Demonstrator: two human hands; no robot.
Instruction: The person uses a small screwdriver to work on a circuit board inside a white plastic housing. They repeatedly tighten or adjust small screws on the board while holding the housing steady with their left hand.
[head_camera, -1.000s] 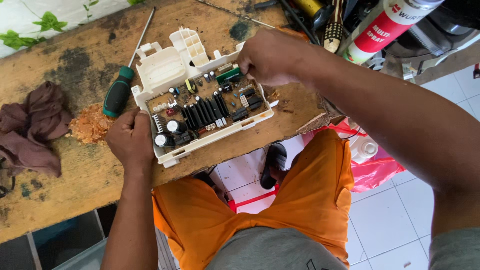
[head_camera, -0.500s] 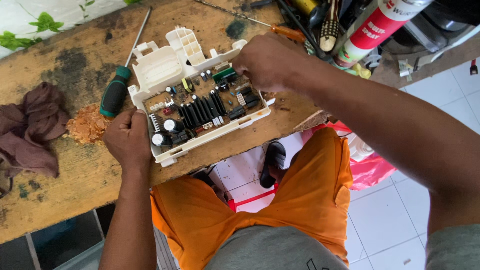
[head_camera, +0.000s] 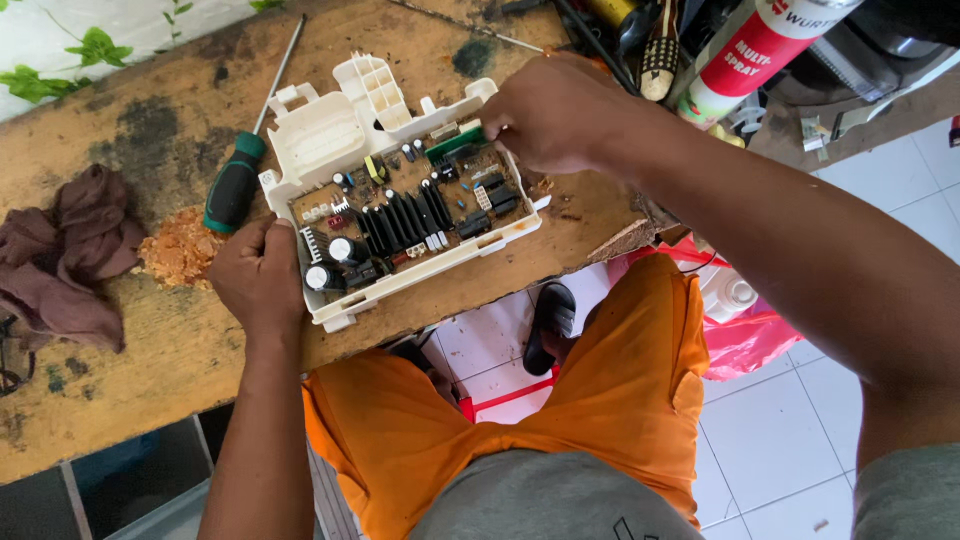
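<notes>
Left hand (head_camera: 258, 275) fingers clamp the board (head_camera: 405, 215) casing's near corner; right hand (head_camera: 545, 110) fingers pinch a green part (head_camera: 452, 145). Beyond them lies a red-white can (head_camera: 750, 55).

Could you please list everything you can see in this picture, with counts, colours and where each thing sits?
Circuit board: one, brown with black parts, inside the housing.
Plastic housing: one, white, on the workbench.
Screwdriver: one, green and black handle, left of the housing.
Cloth: one, dark brown, far left.
Sawdust pile: one, orange, beside the cloth.
Spray can: one, red and white, upper right.
Workbench: one, worn wood.
Shorts: orange, below.
Left hand: grips the housing's left corner.
Right hand: fingers on a green part at the board's upper right.
</notes>
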